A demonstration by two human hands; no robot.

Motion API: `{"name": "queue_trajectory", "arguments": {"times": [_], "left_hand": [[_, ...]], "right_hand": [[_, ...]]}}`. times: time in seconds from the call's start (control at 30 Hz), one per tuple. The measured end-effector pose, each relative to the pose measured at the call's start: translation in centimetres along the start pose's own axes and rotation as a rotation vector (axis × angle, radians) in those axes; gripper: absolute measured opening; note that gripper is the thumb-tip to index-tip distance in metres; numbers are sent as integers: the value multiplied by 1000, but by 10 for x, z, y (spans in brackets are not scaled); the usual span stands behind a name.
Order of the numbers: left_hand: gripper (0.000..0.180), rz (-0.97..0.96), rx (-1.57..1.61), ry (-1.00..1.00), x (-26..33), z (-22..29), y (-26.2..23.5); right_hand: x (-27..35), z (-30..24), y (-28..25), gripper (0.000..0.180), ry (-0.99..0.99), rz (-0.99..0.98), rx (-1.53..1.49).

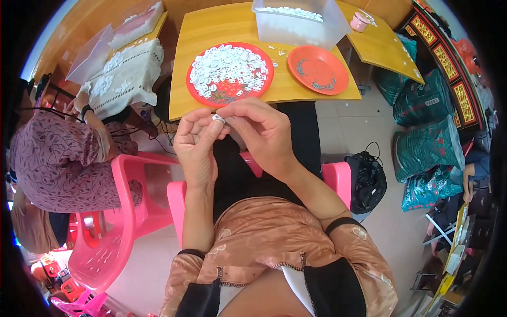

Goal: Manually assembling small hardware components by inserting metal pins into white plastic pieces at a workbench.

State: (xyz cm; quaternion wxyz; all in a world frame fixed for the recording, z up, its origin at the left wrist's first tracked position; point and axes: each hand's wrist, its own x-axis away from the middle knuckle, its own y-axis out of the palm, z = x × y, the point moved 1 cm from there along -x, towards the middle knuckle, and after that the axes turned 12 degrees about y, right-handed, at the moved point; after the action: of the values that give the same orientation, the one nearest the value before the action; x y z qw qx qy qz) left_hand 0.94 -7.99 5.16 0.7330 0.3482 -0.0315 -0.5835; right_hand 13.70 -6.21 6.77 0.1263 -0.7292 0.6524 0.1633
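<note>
My left hand pinches a small white plastic piece between thumb and fingertips, above my lap and just in front of the table edge. From the right, my right hand meets it with thumb and finger closed at the piece; whatever those fingertips hold is too small to make out. Just beyond the hands stands a red round tray, heaped with white plastic pieces with holes. Small dark metal bits lie at its near side. To the right, an orange-red plate holds more thin metal bits.
A clear plastic bin with white pieces stands at the back of the yellow table. On the left a person works at a cloth-covered table. Green sacks and a black bag are on the right. A pink chair stands left.
</note>
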Motion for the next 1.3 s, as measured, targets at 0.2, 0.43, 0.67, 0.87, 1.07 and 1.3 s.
{"name": "queue_trajectory", "arguments": {"times": [0.2, 0.43, 0.67, 0.87, 1.07, 1.3], "left_hand": [[21, 16, -94, -37, 3, -1, -2], [21, 19, -85, -55, 2, -2, 0], [21, 14, -112, -76, 3, -1, -2], [19, -19, -168, -28, 3, -5, 1], [17, 15, -439, 39, 6, -10, 10], [26, -36, -358, -49, -4, -18, -26]], "right_hand": [[2, -2, -3, 15, 145, 53, -78], [3, 0, -7, 18, 75, 28, 37], [4, -2, -3, 20, 119, 7, -9], [4, -8, -6, 18, 115, 27, 12], [9, -4, -12, 13, -36, 236, 188], [10, 3, -17, 11, 13, 126, -134]]}}
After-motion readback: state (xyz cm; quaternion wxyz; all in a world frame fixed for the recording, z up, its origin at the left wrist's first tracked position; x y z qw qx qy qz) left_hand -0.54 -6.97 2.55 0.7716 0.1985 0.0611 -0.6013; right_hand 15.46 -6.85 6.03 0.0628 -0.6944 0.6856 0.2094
